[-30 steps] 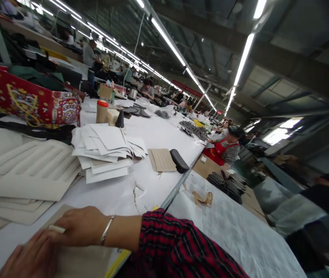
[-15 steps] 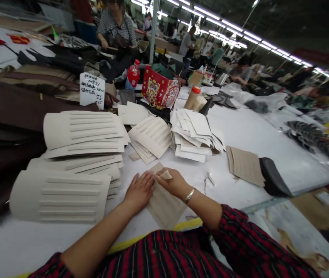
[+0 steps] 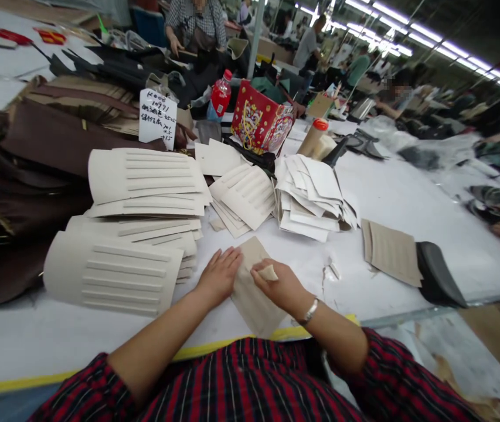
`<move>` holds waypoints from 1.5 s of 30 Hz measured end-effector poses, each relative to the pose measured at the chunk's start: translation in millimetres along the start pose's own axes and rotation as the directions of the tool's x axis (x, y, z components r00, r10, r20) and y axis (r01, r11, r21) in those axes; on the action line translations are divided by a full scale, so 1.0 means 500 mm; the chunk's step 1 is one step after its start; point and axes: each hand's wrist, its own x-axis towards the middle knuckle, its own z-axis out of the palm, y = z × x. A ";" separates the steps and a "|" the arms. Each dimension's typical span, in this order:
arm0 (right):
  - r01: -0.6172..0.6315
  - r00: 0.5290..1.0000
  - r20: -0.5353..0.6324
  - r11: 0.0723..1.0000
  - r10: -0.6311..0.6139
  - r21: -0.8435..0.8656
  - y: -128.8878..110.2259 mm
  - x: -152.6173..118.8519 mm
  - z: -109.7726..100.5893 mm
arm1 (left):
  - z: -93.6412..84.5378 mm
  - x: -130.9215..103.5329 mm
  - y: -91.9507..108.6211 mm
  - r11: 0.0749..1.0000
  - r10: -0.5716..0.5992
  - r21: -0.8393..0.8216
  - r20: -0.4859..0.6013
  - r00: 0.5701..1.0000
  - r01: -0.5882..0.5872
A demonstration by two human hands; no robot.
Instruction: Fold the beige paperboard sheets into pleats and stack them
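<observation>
A flat grey-beige panel (image 3: 256, 293) with faint ridges lies slanted on the white table in front of me. My left hand (image 3: 221, 274) rests flat along its left edge, fingers stretched out and lying together. Over the panel's right side is my right hand (image 3: 281, 284), its fingers closed around a small beige piece (image 3: 268, 272) whose end sticks out above the thumb. What kind of piece it is, I cannot tell. To the left are stacked cream panels (image 3: 129, 278) with raised strips. More ribbed panels (image 3: 247, 196) lie beyond my hands.
A pile of white sheets (image 3: 309, 199) stands behind the right hand. Farther right lie brown panels (image 3: 393, 252) and a black curved piece (image 3: 438, 275). Brown bags (image 3: 43, 152), a handwritten card (image 3: 157, 119), a red bottle (image 3: 220, 97) and a red box (image 3: 261, 117) line the back.
My right hand has moved away from the left hand, toward the panel's right side, still holding the small beige piece. The left hand stays on the panel's left edge. The camera view has shifted.
</observation>
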 end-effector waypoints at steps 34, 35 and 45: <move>0.040 0.999 -0.023 0.999 -0.040 0.032 -0.040 0.004 0.027 | -0.006 0.001 -0.017 0.999 -0.046 0.004 0.016 0.999 0.046; 0.056 0.997 -0.050 0.998 -0.055 0.023 -0.044 0.027 0.034 | -0.008 0.000 -0.017 0.999 -0.044 0.007 0.017 0.999 0.043; 0.021 0.994 0.107 0.999 -0.026 0.046 -0.038 -0.067 0.005 | -0.016 -0.002 -0.021 0.998 -0.065 -0.017 0.076 0.995 0.067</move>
